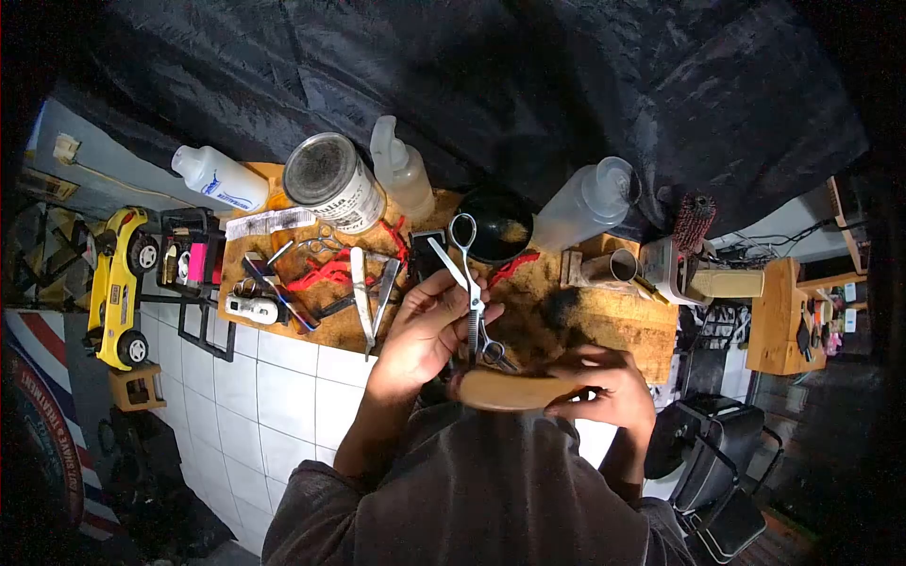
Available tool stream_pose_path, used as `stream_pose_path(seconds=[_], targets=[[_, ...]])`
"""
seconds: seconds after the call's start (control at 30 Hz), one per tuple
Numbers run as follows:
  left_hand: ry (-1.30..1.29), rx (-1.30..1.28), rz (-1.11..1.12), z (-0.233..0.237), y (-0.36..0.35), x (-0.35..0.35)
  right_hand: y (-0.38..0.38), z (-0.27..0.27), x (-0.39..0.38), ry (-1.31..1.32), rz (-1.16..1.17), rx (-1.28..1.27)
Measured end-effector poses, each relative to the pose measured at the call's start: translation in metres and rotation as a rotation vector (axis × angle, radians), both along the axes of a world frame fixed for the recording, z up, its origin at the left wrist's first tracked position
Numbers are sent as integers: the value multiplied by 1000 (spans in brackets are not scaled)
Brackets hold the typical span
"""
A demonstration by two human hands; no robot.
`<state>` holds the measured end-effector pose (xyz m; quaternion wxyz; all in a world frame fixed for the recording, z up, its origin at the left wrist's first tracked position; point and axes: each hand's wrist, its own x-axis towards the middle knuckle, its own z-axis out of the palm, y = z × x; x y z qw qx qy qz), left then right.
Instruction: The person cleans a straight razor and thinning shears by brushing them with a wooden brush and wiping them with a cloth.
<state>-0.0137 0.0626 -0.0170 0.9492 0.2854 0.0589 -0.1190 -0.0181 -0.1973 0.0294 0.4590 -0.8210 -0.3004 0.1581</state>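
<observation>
In my left hand point(425, 335) is a pair of thinning scissors point(475, 300), pinched between thumb and fingers. Its handle loops point away from and toward me, and one toothed blade shows. My right hand point(609, 389) grips a brush with a curved wooden back point(514, 391), held level just in front of my chest. The bristles are hard to make out from here. Both hands are above the near edge of a wooden table point(628, 330) strewn with dark hair clippings. Just beyond the scissors sits a black bowl point(486, 241).
On the table stand a large can point(335, 189), a spray bottle point(404, 174) and a frosted bottle point(576, 208). An open straight razor point(362, 297), red clips point(326, 274) and a white clipper point(252, 309) lie leftward. A yellow toy car point(120, 288) is at left; a black chair point(722, 443) at right.
</observation>
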Motion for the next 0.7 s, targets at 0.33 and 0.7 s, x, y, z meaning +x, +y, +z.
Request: stream_pose_path(seconds=[0.33,0.7], targets=[[20,-35,-67,7,-6,3,7,3,2,10,-98,-50],[-122,-83,-148,-6,-5,-1,16,5,9,-134,-430,135]])
